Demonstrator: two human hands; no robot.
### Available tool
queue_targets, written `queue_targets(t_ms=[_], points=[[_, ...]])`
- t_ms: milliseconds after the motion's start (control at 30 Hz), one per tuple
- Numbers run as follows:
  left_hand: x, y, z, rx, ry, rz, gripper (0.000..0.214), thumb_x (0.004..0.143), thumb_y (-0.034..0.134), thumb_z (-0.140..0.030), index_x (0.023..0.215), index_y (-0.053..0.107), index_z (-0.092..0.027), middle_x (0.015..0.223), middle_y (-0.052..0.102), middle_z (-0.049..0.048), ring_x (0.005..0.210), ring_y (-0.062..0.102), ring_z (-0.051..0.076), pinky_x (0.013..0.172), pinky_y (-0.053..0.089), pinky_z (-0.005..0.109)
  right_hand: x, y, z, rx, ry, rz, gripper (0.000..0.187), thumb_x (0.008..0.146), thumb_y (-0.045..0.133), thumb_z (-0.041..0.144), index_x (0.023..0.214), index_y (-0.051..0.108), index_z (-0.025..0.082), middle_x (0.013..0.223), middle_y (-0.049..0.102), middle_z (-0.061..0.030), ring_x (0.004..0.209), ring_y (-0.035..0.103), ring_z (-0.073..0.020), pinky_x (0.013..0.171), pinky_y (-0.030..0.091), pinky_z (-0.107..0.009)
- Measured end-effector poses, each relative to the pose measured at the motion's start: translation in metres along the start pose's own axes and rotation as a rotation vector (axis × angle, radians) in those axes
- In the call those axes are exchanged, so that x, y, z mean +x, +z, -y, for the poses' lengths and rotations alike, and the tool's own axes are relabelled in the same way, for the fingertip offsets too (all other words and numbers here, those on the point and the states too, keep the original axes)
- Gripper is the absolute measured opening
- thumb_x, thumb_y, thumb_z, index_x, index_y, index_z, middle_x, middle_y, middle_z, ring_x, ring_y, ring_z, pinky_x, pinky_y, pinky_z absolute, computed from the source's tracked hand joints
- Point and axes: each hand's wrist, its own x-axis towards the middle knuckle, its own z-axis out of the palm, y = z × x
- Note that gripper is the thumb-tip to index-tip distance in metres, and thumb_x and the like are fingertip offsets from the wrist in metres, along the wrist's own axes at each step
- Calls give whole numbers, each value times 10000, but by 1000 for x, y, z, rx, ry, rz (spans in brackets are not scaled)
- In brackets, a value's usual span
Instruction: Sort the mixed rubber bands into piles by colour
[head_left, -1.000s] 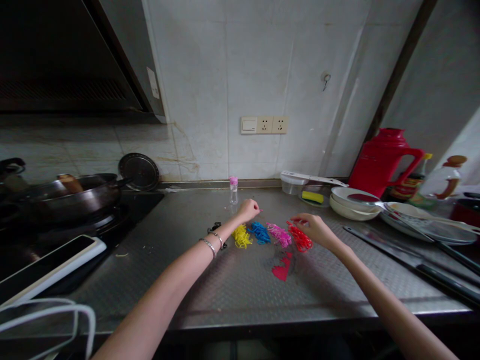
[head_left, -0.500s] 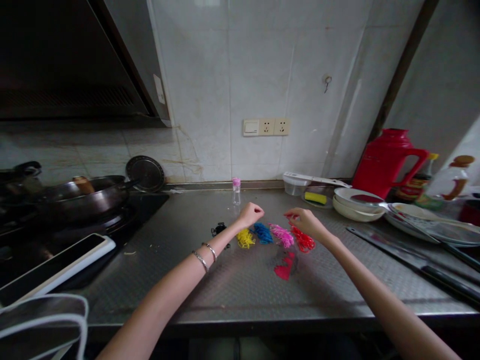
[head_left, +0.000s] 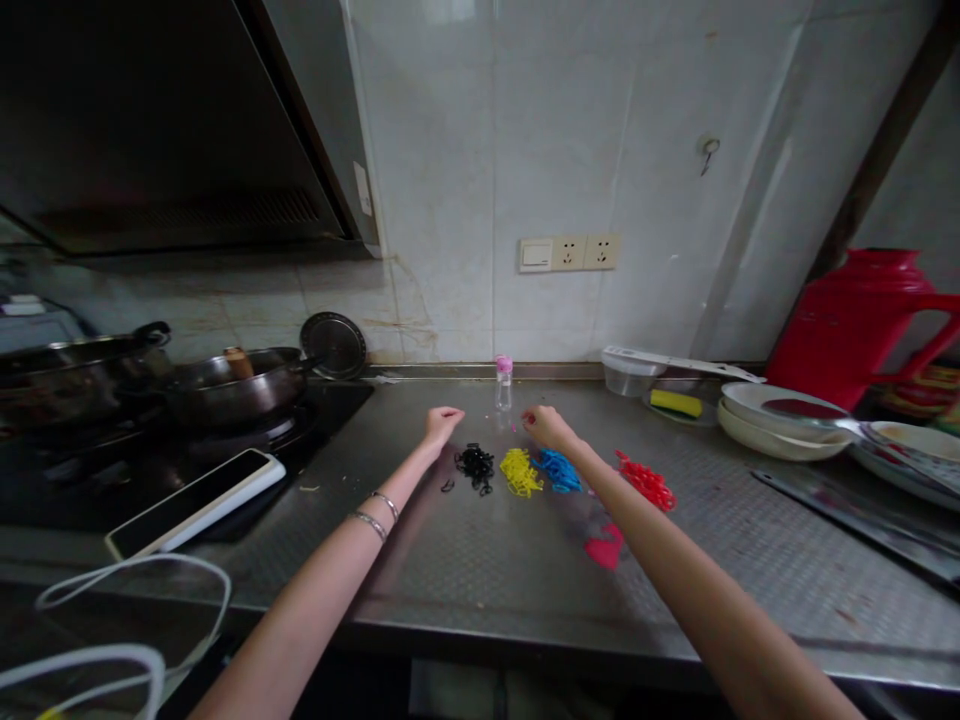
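My left hand (head_left: 442, 428) is closed in a pinch above and left of a pile of black rubber bands (head_left: 474, 468); whatever its fingertips may hold is too small to name. Behind the blue bands (head_left: 559, 470) my right hand (head_left: 551, 428) is pinched too, with a tiny reddish bit at the fingertips that I cannot identify. Yellow bands (head_left: 520, 472) lie between black and blue, and red bands (head_left: 646, 480) sit right of my right forearm, which hides most of the pink pile. A pink-capped clear little bottle (head_left: 503, 385) stands behind, between the hands. Nearer me is a red heart-shaped piece (head_left: 604, 548).
Pans (head_left: 232, 385) sit on the stove at left, with a white-edged device (head_left: 195, 500) and white cable (head_left: 135, 562) nearby. At right are a plastic tub (head_left: 630, 375), a yellow sponge (head_left: 675, 402), stacked bowls (head_left: 780, 430), a knife (head_left: 840, 515) and a red thermos (head_left: 840, 325).
The view has turned left. My left hand has gone left, from beside the yellow and blue bands to the black ones. My right hand has moved left from the red pile to behind the blue.
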Motion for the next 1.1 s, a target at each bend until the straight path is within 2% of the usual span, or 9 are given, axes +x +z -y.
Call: queue_targets(t_ms=[167,367,533,633,933,1000,1100], points=[[-4,-14,17,-105,14,-76,237,632,597,-319,685,668,-99,635,637,55,607,544,136,584,376,233,5,17,15,-61,32,48,352,764,476,247,1097,565,174,987,638,-100,883,588,-186,721,415,-233],[-8,-12,22,-72,90,14,315,651,564,-411,643,652,-109,522,555,11,530,480,112,536,319,222,0,21,21,-145,60,22,345,804,409,263,1115,552,215,1074,604,-94,959,558,-214,727,422,-275],[-10,-13,21,-40,106,16,347,680,529,-434,640,643,-109,505,520,-4,519,455,103,528,299,216,-8,13,17,-126,66,-19,358,788,422,244,1124,546,233,1061,610,-72,933,562,-201,705,417,-263],[-11,-14,20,-45,97,14,351,682,525,-437,641,640,-108,502,513,-6,512,451,101,530,303,215,-20,1,4,-70,74,-85,365,768,439,239,1115,555,240,997,632,-51,875,575,-180,664,411,-236],[-10,-15,21,-106,100,-23,337,676,534,-426,603,626,-110,544,564,23,555,498,113,546,328,211,-72,-48,-66,142,97,-353,366,696,484,232,1045,583,182,777,654,-24,682,584,-134,618,416,-217],[-10,-16,21,-130,86,-39,332,670,543,-426,601,624,-111,545,568,25,543,493,106,535,329,208,-84,-52,-74,162,97,-366,385,683,495,232,1055,575,176,761,652,-21,666,584,-132,606,418,-214],[-10,-19,19,-203,22,-52,317,659,555,-417,652,631,-109,530,549,12,469,439,77,472,296,198,-98,-51,-79,151,83,-296,382,668,504,231,1038,583,180,742,651,-16,648,583,-129,593,416,-210]])
